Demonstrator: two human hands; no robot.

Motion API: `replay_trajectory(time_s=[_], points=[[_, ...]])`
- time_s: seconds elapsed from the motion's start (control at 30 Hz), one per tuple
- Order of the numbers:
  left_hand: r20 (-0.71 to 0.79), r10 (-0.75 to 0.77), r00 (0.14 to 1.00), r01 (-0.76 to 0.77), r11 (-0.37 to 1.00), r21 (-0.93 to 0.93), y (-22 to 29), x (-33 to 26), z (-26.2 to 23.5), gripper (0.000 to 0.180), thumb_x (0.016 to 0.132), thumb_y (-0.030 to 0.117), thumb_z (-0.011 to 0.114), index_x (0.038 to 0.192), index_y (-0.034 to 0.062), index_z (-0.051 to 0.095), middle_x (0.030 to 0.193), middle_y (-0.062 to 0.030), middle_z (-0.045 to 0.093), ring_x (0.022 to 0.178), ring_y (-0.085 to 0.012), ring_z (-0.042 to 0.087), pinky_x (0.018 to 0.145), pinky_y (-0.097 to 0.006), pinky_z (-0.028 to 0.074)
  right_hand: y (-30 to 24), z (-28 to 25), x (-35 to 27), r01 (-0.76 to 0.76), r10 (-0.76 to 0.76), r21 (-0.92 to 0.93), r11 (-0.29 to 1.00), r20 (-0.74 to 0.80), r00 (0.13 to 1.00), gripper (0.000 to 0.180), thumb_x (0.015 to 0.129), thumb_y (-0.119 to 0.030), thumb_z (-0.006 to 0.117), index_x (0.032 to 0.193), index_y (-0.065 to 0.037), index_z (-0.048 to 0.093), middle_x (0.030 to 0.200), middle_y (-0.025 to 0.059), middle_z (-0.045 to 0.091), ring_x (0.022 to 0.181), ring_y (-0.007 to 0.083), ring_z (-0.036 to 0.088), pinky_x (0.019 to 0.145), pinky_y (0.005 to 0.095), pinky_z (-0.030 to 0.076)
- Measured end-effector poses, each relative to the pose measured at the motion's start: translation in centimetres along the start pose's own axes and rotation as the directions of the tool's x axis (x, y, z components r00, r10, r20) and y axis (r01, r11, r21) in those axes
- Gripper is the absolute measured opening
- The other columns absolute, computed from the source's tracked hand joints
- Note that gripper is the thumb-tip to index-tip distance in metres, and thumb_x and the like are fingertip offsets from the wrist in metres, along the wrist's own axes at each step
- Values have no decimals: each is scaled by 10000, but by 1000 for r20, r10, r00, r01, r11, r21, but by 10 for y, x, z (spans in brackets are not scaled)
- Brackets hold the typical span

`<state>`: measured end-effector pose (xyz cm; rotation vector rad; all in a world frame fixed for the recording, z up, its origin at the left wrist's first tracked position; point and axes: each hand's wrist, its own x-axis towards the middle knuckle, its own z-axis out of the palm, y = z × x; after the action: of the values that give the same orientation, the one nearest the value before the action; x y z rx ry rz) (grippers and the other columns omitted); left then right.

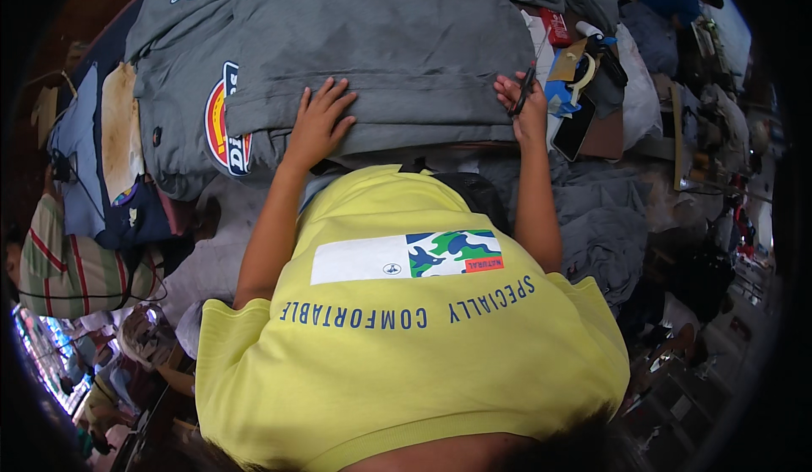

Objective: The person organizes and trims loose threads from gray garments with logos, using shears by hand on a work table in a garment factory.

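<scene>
A large grey garment (372, 49) lies spread over the work surface in front of me, with red, yellow and blue emblem patches on its left part. My left hand (323, 121) rests flat near the garment's front edge, fingers apart and nothing held. At the garment's right edge, my right hand (529, 117) is turned partly palm up, its fingers curled around a small pair of dark scissors (525, 88). The scissors' thin blades point away from me.
Right of the garment are a dark phone (575, 129), a tape roll (584, 79), a red box (555, 29) and a white plastic bag (641, 91). Grey cloth (600, 235) is heaped at my right. A person in a striped shirt (80, 260) is at the left beside blue cloth (80, 155).
</scene>
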<state>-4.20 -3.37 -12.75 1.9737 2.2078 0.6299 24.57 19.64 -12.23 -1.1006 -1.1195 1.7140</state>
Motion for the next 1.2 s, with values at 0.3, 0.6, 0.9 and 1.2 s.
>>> replay_trajectory(time_s=[0.3,0.6,0.9,1.2], points=[[-265,-216,940,218,976,-22,-62,-9,-61,289,780,69,562,1067,105,568,1067,-79,543,994,-265,505,854,-372,383,-46,-31,-9,204,-243,-177,963,-233,942,362,757,-54,650,1041,-7,430,788,128,623,603,145,610,489,194,438],[-27,-234,972,233,972,-31,-117,-19,-81,362,695,175,684,1014,47,570,977,-117,575,944,-278,541,799,-355,424,-52,32,-12,240,-201,-480,844,132,971,417,748,-87,677,1097,-12,461,849,84,636,687,97,585,567,218,465],[261,-288,921,366,869,-333,-121,-14,-105,482,572,9,721,1010,29,523,966,-100,552,941,-258,525,830,-329,421,8,102,-1,474,-74,-838,270,473,878,469,700,-330,697,1058,-113,486,691,163,586,675,351,590,573,416,432],[317,-55,947,78,995,-58,-136,-3,-99,441,529,24,693,922,64,499,859,-117,517,833,-300,522,713,-369,425,6,95,-7,454,60,-782,426,525,849,372,693,-119,653,1028,-99,493,726,146,616,722,326,608,612,408,448]])
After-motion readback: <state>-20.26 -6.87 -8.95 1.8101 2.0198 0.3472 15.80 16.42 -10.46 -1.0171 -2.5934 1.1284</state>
